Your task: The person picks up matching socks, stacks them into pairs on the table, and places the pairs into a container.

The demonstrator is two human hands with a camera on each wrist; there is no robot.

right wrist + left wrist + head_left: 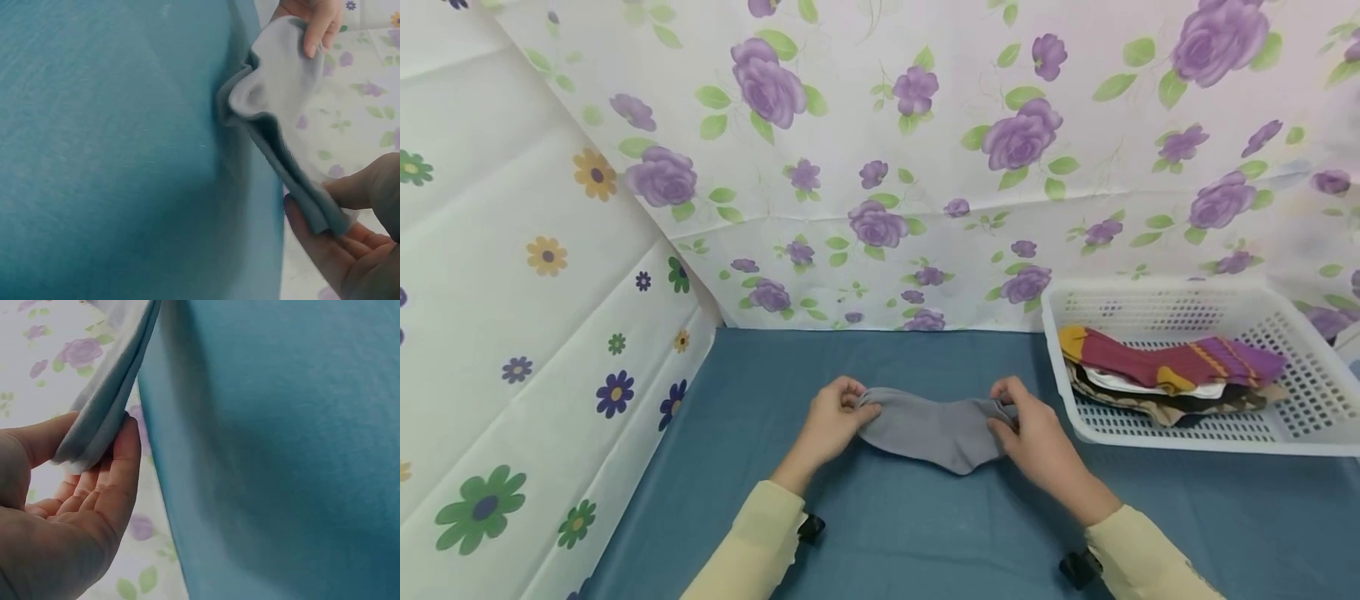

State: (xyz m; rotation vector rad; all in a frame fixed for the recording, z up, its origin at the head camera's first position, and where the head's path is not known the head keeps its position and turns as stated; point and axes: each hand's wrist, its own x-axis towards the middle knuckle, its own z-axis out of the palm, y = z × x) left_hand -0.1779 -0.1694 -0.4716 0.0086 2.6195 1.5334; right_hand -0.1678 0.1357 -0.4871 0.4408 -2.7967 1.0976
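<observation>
Grey socks (931,427), laid one over the other, stretch between both hands just above the blue cloth. At one end, my left hand (831,421) pinches the fabric between thumb and fingers. The opposite end is pinched by my right hand (1037,435). In the left wrist view, the layered grey edge (103,419) hangs between thumb and fingers of the left hand (81,487). From the right wrist, the socks (281,81) show folds and a sagging middle, with the right hand (350,237) gripping the near end.
A white plastic basket (1150,437) stands at the right, holding a stack of folded socks, with a maroon, yellow and purple pair (1150,358) on top. Blue cloth (910,533) covers the table. A floral sheet (880,167) hangs behind, another (550,333) at left.
</observation>
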